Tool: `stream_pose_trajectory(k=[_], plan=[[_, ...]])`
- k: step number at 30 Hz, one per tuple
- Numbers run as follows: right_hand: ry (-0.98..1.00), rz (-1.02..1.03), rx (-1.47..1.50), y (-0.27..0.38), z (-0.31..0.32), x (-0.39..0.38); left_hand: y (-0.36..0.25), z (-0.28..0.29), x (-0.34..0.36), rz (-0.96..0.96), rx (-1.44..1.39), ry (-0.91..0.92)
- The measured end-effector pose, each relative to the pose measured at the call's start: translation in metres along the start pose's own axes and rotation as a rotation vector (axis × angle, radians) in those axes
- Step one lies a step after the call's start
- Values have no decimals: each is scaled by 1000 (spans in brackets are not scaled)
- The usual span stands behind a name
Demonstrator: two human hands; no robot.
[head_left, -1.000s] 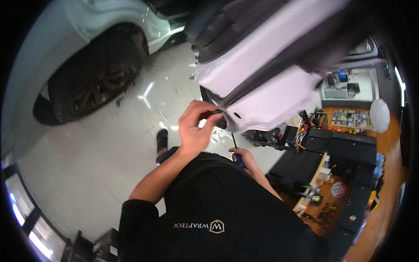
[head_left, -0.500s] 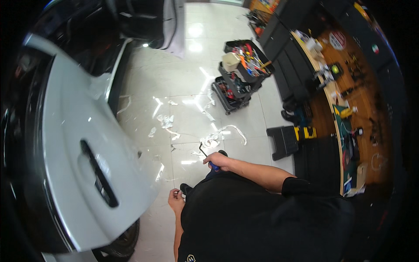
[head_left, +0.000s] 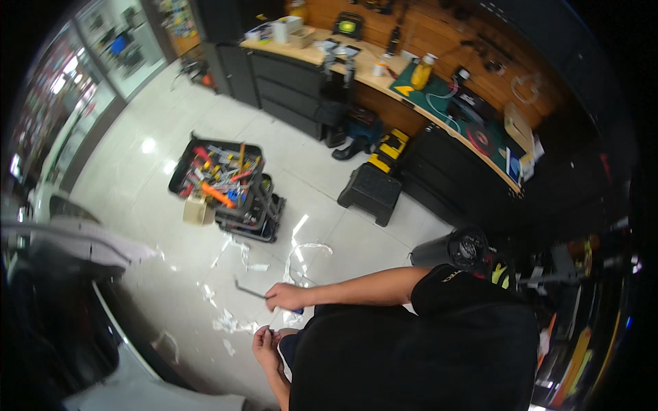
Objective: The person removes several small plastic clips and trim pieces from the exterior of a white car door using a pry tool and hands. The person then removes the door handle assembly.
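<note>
My right hand (head_left: 288,296) is closed around a hook tool with a thin dark shaft (head_left: 249,290) and a blue handle. The bent tip points away to the left, and most of the handle is hidden in my fist. Lower and to the left, my left hand (head_left: 266,348) has its fingers drawn together. A small dark spot shows at those fingertips, too small to name. Both hands are in front of my body, above the tiled floor (head_left: 295,192), with torn white scraps (head_left: 229,320) lying below them.
A tiered black toolbox (head_left: 179,168) full of hand tools stands ahead. To the right are a black step stool (head_left: 370,194), a black bin (head_left: 439,252) and a long workbench (head_left: 373,81). A pale car panel (head_left: 147,387) borders the lower left.
My view has swung right, toward the workbench and toolbox; the car door has slid to the lower left. The hook tool stays in my right hand, its shaft now pointing more to the left.
</note>
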State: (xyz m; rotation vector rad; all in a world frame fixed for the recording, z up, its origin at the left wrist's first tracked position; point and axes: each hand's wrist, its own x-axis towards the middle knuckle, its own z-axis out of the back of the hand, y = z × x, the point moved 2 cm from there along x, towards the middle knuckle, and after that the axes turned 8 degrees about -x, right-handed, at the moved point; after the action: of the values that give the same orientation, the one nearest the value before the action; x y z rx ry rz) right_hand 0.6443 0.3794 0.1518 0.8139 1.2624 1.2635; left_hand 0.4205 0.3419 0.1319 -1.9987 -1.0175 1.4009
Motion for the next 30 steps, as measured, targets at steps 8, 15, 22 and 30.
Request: stream_pose_trajectory(k=[8, 15, 22, 30], plan=[[-364, 66, -267, 88, 60, 29, -50, -111, 103, 293, -195, 429], [-424, 90, -518, 70, 72, 122, -85, -158, 184, 465, -423, 403], [-445, 57, -245, 109, 76, 200, -131, -107, 287, 537, -292, 289], [-374, -398, -252, 45, 113, 269, -199, -67, 380, 449, 343, 43]])
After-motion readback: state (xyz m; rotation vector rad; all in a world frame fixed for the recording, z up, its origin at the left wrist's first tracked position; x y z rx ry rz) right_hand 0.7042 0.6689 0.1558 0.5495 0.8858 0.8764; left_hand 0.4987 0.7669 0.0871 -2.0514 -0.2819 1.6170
